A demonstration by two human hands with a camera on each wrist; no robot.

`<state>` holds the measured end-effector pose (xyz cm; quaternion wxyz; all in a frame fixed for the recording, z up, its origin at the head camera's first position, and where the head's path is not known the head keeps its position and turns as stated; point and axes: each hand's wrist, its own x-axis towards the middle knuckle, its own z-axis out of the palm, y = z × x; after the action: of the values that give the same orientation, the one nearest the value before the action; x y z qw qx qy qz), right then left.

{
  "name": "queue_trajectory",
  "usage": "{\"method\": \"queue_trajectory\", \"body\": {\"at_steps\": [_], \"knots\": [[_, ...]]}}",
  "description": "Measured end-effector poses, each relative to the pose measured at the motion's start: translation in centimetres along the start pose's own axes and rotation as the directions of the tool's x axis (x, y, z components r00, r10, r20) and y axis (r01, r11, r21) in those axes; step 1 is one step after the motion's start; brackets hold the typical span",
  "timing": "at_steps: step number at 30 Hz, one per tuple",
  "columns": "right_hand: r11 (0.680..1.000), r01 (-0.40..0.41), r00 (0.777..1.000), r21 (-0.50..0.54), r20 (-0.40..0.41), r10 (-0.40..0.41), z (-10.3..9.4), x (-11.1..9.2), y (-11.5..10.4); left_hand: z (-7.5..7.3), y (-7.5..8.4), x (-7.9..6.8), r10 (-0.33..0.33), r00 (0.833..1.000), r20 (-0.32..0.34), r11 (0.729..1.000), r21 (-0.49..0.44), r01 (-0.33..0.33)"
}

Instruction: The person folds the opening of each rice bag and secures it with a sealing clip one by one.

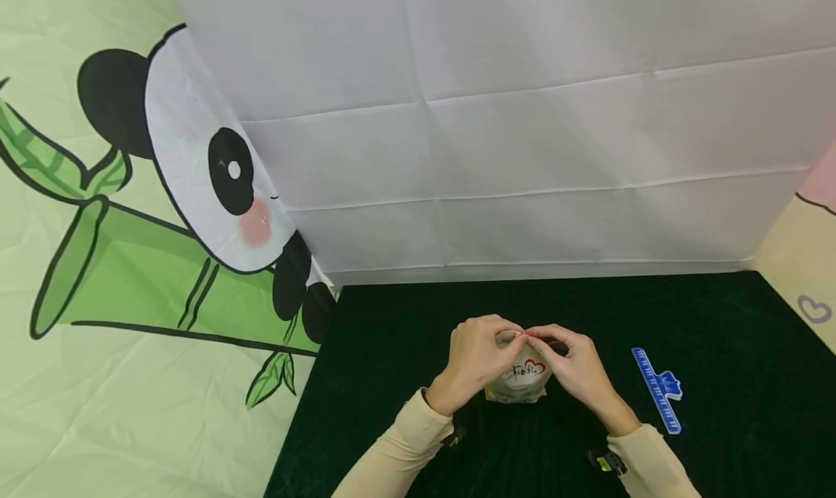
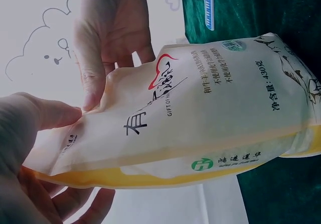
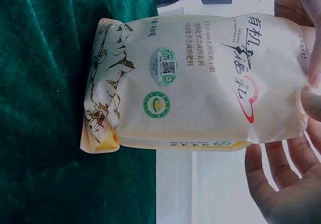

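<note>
Find the cream-white, soft-walled bag with yellow side panels and a red heart outline (image 1: 516,382) upright in the near middle of the dark green velvet cloth (image 1: 392,382), between both hands, with base apparently resting on the cloth. Note the top edge pinched from the left by the bare left hand (image 1: 475,356), thumb on the printed face and fingers bent round behind. Note the same edge pinched from the right by the bare right hand (image 1: 581,367), thumb tip close beside the left thumb tip, other fingers loosely spread behind. Cannot tell the exact lie of the hidden fingertips.

Take the step in hand, by judgement, as working the top edge between two pinches. Match both pinches in height and grip only the thin rim. Shift the thumbs in small steps with light, even pressure, rather than tugging sharply; risk otherwise a crooked crease or a tear. Leave the bulging lower part unsqueezed, and hold the base square to prevent tipping.

Mind the blue-and-white, ruler-marked flat strip with a shaped tab (image 1: 658,393), lying to the right, well apart from the bag and touched by neither hand; avoid brushing against it.
</note>
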<state>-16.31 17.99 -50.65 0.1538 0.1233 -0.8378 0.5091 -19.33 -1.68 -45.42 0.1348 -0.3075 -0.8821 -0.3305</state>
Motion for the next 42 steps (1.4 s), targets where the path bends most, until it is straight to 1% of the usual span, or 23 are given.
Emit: {"method": "queue_trajectory", "body": {"at_steps": [4, 8, 11, 14, 17, 20, 23, 24, 27, 29, 34, 38, 42], "knots": [[1.0, -0.025, 0.999, 0.002, 0.02, 0.025, -0.1, 0.0, 0.0, 0.0, 0.0, 0.0, 0.002, 1.0, -0.001, 1.0, -0.001, -0.002], [1.0, -0.024, 0.999, 0.002, 0.027, 0.023, -0.2, 0.0, 0.0, -0.1, 0.0, 0.0, 0.011, 1.0, -0.008, 1.0, 0.013, -0.011], [1.0, -0.02, 1.0, -0.004, 0.023, 0.02, -0.1, 0.0, 0.0, -0.1, 0.1, 0.0, 0.019, 1.0, -0.011, 0.998, 0.053, -0.019], [1.0, -0.024, 1.0, -0.009, 0.014, 0.024, 0.0, -0.1, -0.1, -0.3, 0.5, 0.1, 0.03, 1.0, -0.002, 0.992, 0.127, -0.029], [1.0, -0.023, 1.0, -0.014, 0.006, 0.023, 0.0, -0.2, -0.1, -0.4, 1.0, 0.4, 0.049, 0.999, 0.017, 0.973, 0.224, -0.051], [1.0, -0.012, 1.0, -0.014, 0.0, 0.012, 0.0, -0.2, -0.2, -0.6, 1.5, 0.8, 0.072, 0.997, 0.04, 0.944, 0.319, -0.081], [1.0, -0.001, 1.0, -0.001, 0.001, 0.001, -0.1, -0.2, -0.2, -0.7, 1.9, 1.1, 0.083, 0.993, 0.08, 0.917, 0.385, -0.107], [1.0, 0.002, 1.0, 0.004, 0.002, -0.002, -0.1, -0.1, -0.2, -0.8, 2.0, 1.1, 0.08, 0.992, 0.095, 0.911, 0.396, -0.111], [1.0, 0.001, 1.0, 0.02, 0.017, -0.002, -0.2, -0.1, -0.1, -0.7, 2.2, 1.2, 0.068, 0.988, 0.136, 0.905, 0.408, -0.119], [1.0, -0.007, 0.999, 0.028, 0.033, 0.006, -0.3, -0.2, 0.1, -0.7, 2.2, 1.2, 0.063, 0.987, 0.148, 0.908, 0.402, -0.118], [0.998, -0.018, 0.998, 0.053, 0.067, 0.015, -0.7, -0.2, 0.3, -0.7, 2.2, 1.2, 0.053, 0.986, 0.155, 0.92, 0.377, -0.108], [0.997, -0.022, 0.998, 0.071, 0.063, 0.018, -0.9, -0.3, 0.4, -0.7, 2.1, 1.2, 0.052, 0.987, 0.152, 0.932, 0.348, -0.103], [0.996, -0.041, 0.997, 0.083, 0.061, 0.036, -0.9, -0.5, 0.3, -0.7, 2.0, 1.1, 0.053, 0.988, 0.147, 0.937, 0.336, -0.101]]}}
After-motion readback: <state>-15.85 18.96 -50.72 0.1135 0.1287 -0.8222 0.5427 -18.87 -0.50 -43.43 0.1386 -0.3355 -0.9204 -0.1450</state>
